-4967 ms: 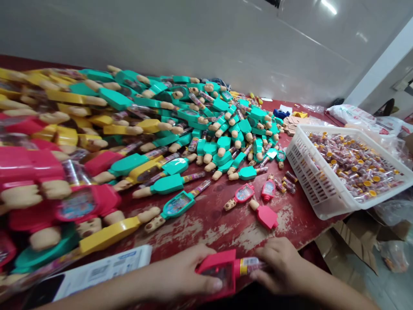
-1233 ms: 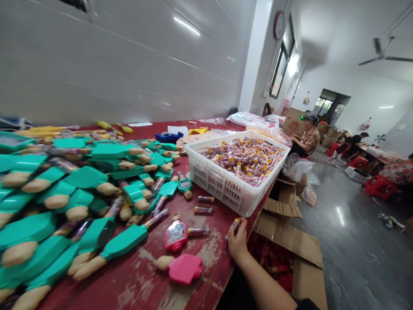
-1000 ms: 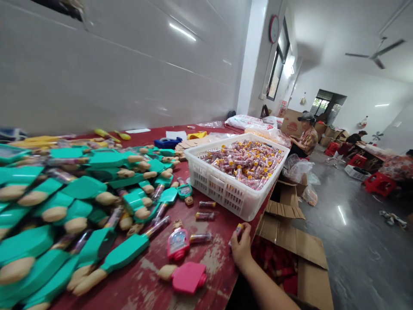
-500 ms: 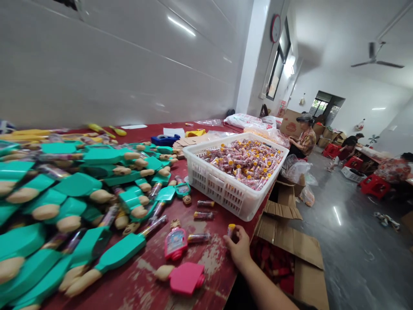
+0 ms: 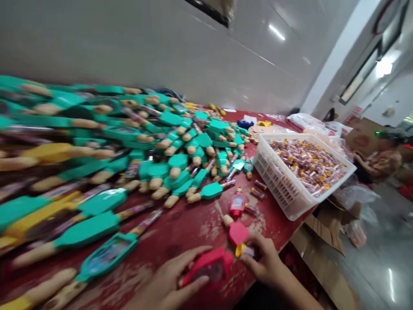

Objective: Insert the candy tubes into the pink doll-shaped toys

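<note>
At the lower middle, my left hand (image 5: 176,280) grips a red toy piece (image 5: 209,268) with a dark oval face. Just right of it, my right hand (image 5: 266,262) pinches a small clear tube with a yellow cap (image 5: 245,251), the cap pointing towards the red piece; the two are apart. Beyond my hands a pink-red toy piece (image 5: 238,232) with a beige end lies on the red table (image 5: 180,232). A red toy with a picture panel (image 5: 237,203) sits behind it, beside several loose tubes (image 5: 257,193).
A white basket (image 5: 285,193) full of yellow-capped tubes stands at the right. Green toys (image 5: 178,163) with beige ends are heaped across the left, some yellow ones (image 5: 48,215) among them. Open cardboard boxes (image 5: 325,258) sit below the table's right edge. A person (image 5: 382,161) sits farther back.
The view has swung left. My left hand has come into view with a red toy piece. My right hand, holding the capped tube, is now close to that piece.
</note>
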Motion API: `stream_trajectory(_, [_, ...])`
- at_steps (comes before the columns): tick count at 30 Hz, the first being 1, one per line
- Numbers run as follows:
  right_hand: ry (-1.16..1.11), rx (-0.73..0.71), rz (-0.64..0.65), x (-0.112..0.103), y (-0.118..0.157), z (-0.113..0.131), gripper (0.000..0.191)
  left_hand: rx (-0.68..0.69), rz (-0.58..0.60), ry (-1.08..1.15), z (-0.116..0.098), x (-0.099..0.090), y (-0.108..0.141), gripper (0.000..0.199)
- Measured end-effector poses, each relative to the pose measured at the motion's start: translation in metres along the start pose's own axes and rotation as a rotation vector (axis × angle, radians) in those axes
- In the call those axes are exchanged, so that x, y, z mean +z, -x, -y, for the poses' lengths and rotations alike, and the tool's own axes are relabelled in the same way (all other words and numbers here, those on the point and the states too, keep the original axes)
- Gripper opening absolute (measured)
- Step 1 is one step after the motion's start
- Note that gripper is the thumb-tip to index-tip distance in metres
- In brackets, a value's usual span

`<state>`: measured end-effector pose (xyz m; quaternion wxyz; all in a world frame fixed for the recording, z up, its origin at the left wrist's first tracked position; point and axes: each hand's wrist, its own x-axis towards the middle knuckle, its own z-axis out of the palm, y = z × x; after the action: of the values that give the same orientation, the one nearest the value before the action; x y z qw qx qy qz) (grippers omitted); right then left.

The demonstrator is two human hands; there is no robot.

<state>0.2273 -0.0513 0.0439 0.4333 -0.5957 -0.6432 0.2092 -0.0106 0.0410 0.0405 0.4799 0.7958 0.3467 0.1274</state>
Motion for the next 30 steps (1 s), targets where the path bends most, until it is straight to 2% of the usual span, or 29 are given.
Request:
stream_trajectory(3, [0.261,-0.302,-0.01,-0.016,-0.001,0.019,0.029,-0.048,0.069,0.286,-0.021,0.0,-0.002,0.053])
stream_trajectory(6, [0.382,-0.494,0.008,-0.026,-0.003,0.032,0.032,-0.03,0.082,0.361,-0.033,0.002,0.001,0.053])
stream_trajectory(8, [0.42,-0.536,0.048,-0.03,-0.004,0.039,0.031,-0.027,0.109,0.268,-0.038,0.001,0.005,0.051])
stream_trajectory(12, [0.407,-0.523,0.172,-0.035,-0.005,0.047,0.03,-0.05,0.169,0.13,-0.046,-0.001,0.012,0.048])
stream_trajectory(15, [0.476,-0.573,0.259,-0.037,-0.003,0.048,0.028,-0.044,0.143,0.11,-0.048,0.0,0.016,0.044])
stream_trajectory(20, [0.548,-0.678,0.144,-0.028,0.008,0.042,0.024,0.052,0.075,-0.034,-0.037,0.002,0.021,0.035])
stream_trajectory(23, [0.429,-0.586,0.14,-0.023,0.014,0.039,0.025,0.151,0.082,-0.097,-0.026,0.007,0.023,0.03])
stream_trajectory(26, [0.232,-0.372,0.222,-0.021,0.014,0.038,0.03,0.398,-0.053,-0.229,-0.02,0.013,0.026,0.03])
stream_trajectory(28, [0.006,-0.078,0.326,-0.018,0.012,0.036,0.035,0.578,-0.207,-0.456,-0.022,0.014,0.03,0.026])
stream_trajectory(30, [-0.267,0.308,0.461,-0.013,0.01,0.031,0.044,0.702,-0.31,-0.713,-0.027,0.013,0.034,0.03])
